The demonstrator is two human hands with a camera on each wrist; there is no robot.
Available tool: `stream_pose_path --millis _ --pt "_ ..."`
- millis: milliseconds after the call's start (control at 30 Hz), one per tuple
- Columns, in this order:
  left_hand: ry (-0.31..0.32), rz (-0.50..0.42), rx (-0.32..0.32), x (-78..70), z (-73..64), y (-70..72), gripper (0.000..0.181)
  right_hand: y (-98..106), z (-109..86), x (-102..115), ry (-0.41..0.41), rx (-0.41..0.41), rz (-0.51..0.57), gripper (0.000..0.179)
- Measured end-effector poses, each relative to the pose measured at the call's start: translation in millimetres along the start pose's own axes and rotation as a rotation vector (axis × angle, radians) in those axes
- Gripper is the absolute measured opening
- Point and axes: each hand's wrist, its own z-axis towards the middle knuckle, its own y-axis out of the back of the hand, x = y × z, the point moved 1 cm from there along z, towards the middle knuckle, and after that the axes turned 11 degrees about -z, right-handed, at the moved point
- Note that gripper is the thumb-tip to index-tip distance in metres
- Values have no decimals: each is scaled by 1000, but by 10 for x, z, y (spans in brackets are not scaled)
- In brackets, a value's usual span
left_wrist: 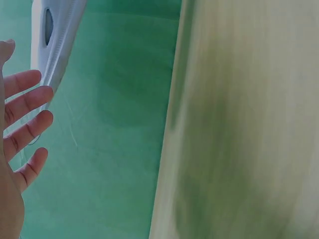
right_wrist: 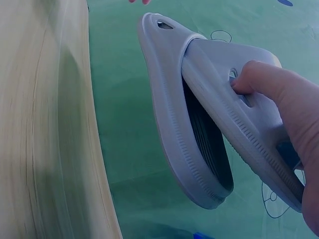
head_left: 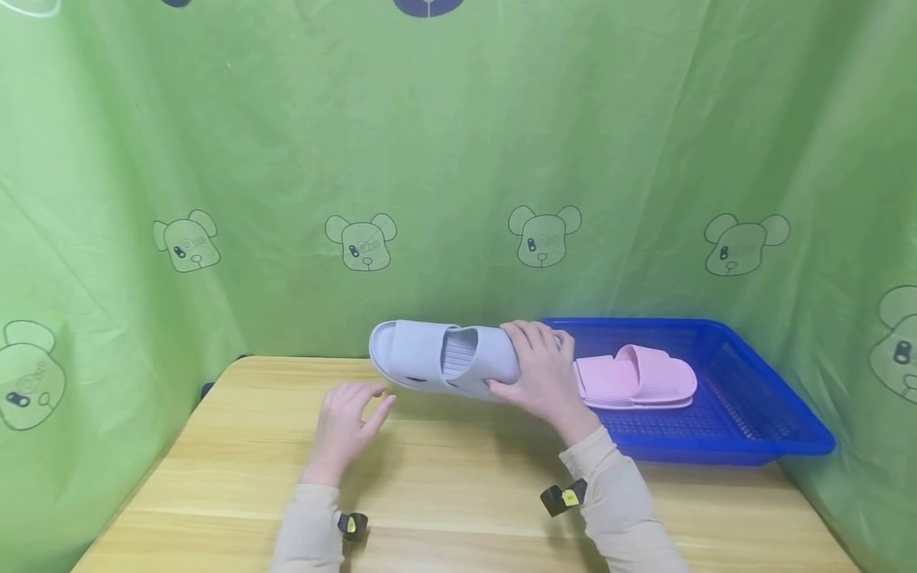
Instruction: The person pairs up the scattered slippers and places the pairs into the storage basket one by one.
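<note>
A pair of light grey-blue slippers [head_left: 423, 354], one tucked into the other, hangs in the air above the table. My right hand [head_left: 542, 374] grips the pair at its right end. In the right wrist view, the right thumb [right_wrist: 264, 79] presses by a slot in the strap of one slipper, while the other slipper [right_wrist: 167, 114] angles away from it. Just below and left of the slippers' far end is my left hand [head_left: 347, 426], holding nothing. Its fingers [left_wrist: 30, 102] are loosely spread in the left wrist view, with a slipper edge behind them.
A blue plastic basket [head_left: 784, 410] stands on the right of the wooden table [head_left: 444, 509]. Pink slippers [head_left: 666, 378] lie inside it, partly behind my right hand. A green curtain [head_left: 444, 143] with printed bear heads hangs behind and at both sides.
</note>
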Motion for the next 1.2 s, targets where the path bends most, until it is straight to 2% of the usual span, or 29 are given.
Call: stream_pose_path --millis 200,533,933,1200 --pt "-10 12 30 -36 -17 -80 23 35 -7 -53 -11 12 0 83" --pt "33 42 115 -107 -42 -170 25 122 -16 -139 -13 6 -13 84" --pt "37 17 142 -179 -31 -211 27 203 -35 -275 11 -44 -5 84" --pt "39 27 182 -214 -32 -238 28 267 -54 -367 12 -31 -15 85"
